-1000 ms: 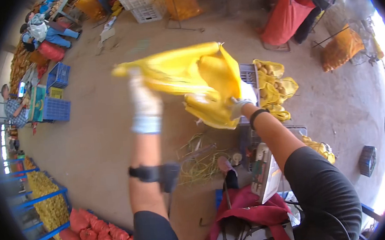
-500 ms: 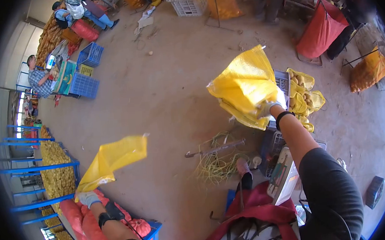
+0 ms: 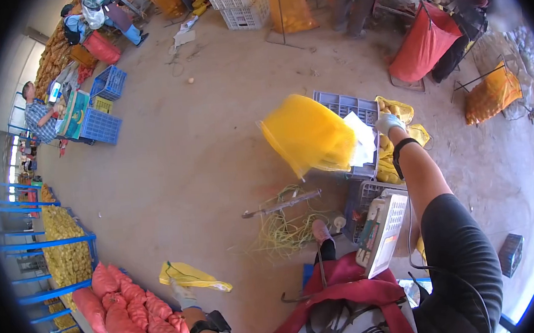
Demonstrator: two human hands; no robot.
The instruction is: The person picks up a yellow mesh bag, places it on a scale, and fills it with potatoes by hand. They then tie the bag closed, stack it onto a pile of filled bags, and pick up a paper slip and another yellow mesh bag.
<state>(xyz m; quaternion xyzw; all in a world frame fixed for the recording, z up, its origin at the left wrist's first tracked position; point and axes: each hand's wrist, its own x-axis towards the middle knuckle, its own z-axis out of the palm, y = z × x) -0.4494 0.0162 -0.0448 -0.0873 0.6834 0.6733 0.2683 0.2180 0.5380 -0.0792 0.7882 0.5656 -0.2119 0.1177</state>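
In a pale glove, my left hand (image 3: 183,294) is closed on a small yellow mesh bag (image 3: 203,278) above the floor at the lower left. My right hand (image 3: 389,122), also gloved, is over the right edge of a blue-grey crate (image 3: 342,104), beside filled yellow bags (image 3: 394,109); how its fingers are set is unclear. Left of it, a large yellow mesh bag (image 3: 305,133) spreads over the crate's left side, partly blurred. White sheets (image 3: 361,139) show between that bag and my right hand.
Red sacks (image 3: 132,318) lie at the lower left. A white scale (image 3: 387,223) stands near my body, with green twine (image 3: 290,227) and a metal bar (image 3: 282,204) on the floor. A person (image 3: 40,117) is beside blue crates (image 3: 100,125); others are farther back.
My left hand has moved right and down with its bag. The large yellow bag has spread out and lowered, now apart from my right hand, which is at the crate's right edge.
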